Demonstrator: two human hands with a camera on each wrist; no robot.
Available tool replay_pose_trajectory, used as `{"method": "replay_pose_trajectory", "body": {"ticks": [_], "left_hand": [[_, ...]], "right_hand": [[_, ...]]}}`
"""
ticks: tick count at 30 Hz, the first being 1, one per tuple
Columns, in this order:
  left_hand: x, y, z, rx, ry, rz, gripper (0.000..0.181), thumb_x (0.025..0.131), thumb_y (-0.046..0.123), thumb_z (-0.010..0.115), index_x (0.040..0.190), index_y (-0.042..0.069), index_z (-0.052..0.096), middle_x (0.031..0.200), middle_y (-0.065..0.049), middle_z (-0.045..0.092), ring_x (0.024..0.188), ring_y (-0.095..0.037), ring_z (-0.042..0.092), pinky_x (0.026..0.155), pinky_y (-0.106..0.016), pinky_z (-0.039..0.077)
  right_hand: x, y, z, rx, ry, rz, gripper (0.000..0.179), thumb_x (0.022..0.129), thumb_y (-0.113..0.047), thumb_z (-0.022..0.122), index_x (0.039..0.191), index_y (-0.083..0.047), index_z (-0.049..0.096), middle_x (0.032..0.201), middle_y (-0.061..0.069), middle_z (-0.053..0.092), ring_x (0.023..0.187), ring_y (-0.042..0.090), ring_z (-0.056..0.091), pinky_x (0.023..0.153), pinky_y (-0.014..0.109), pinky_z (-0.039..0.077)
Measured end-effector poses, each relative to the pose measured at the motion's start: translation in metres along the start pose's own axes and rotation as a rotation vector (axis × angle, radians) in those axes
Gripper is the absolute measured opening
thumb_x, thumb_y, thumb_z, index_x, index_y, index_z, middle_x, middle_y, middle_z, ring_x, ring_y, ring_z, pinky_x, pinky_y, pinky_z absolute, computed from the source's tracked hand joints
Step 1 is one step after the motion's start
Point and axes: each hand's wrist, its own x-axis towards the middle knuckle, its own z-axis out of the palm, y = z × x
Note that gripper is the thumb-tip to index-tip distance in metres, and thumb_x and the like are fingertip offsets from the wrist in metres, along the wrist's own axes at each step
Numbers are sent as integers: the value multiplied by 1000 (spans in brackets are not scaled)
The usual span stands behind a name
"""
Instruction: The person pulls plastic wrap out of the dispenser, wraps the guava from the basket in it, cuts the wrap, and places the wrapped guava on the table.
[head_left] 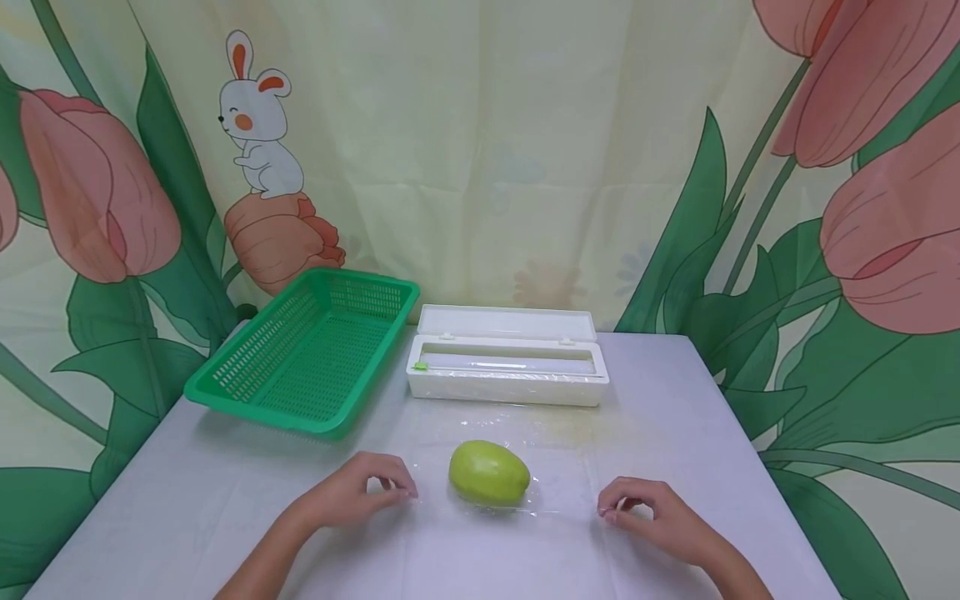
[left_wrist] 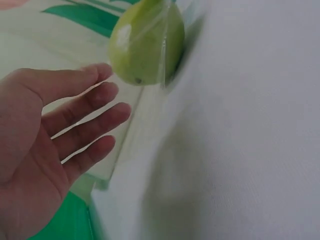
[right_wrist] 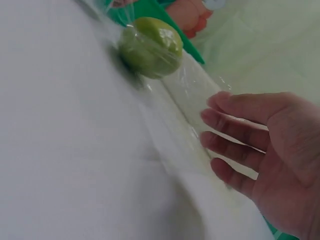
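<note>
L hand (head_left: pixel 362 490) & R hand (head_left: pixel 662 518) each pinch clear film (head_left: pixel 525 427), thumb to fingertip. Green fruit (head_left: pixel 489 473) on table (head_left: pixel 450 562) betw. hands, near side of white box (head_left: pixel 506 387); film over/under fruit: can't tell.

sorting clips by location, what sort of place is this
Probably a staged indoor tabletop setup: a rabbit-and-tulip curtain hangs behind a white-covered table, with a cling film dispenser on it. The wider room isn't visible.

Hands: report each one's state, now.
Left hand: closed, pinching the clear film by its edge.
Right hand: closed, pinching the clear film opposite.
</note>
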Motion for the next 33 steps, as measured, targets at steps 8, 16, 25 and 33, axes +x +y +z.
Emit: {"method": "replay_pose_trajectory", "body": {"ticks": [8,16,25,33], "left_hand": [[12,1,-4,-8,155,-47,18,96,18,60,104,7,70,83,-3,70,78,-17,68,77,-24,57],[32,-4,-2,-89,267,-142,16,99,15,54,104,7,67,75,-6,66,67,-14,69,62,-32,58],[46,-13,-2,-188,346,-252,21,100,18,52,106,1,63,75,-13,60,57,-18,68,46,-26,49],[62,-24,4,-246,468,-371,19,97,12,56,106,-4,64,71,-10,58,48,-19,63,44,-26,48]], "right_hand": [[10,-4,-10,67,136,21,17,96,-17,59,104,-5,68,100,11,73,90,6,69,82,16,55],[33,-1,-12,181,260,-27,19,99,-12,54,102,5,61,92,18,71,78,19,72,74,28,60],[57,0,-13,176,393,163,30,98,-19,57,110,8,61,92,20,67,71,15,69,71,22,58],[78,6,-15,191,451,282,26,97,-15,57,111,7,61,89,16,65,68,15,66,68,22,58]]}}
